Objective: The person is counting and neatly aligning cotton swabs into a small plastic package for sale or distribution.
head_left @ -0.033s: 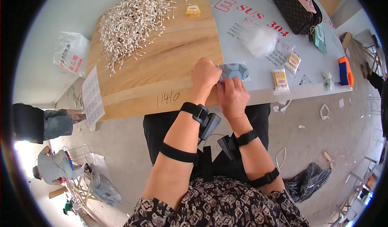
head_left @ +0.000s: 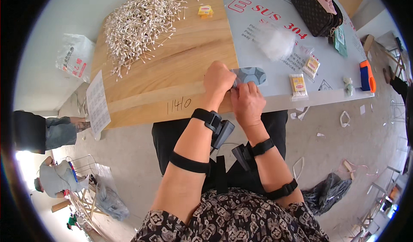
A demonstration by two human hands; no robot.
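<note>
My left hand is closed in a fist-like pinch above the seam between the wooden board and the grey sheeted part of the table. Close beside it, my right hand has its fingers curled and pressed together at the near edge of a grey-blue patterned pad. What the fingertips hold is hidden; a shiny, see-through bit shows between the hands. To the right lie two clear packs of cotton swabs with yellow labels, the nearer pack and the farther pack.
A large heap of loose cotton swabs covers the board's far left. Small yellow labels lie beyond my hands. On the grey side are a pile of clear bags, a dark brown bag and an orange-and-blue tape dispenser.
</note>
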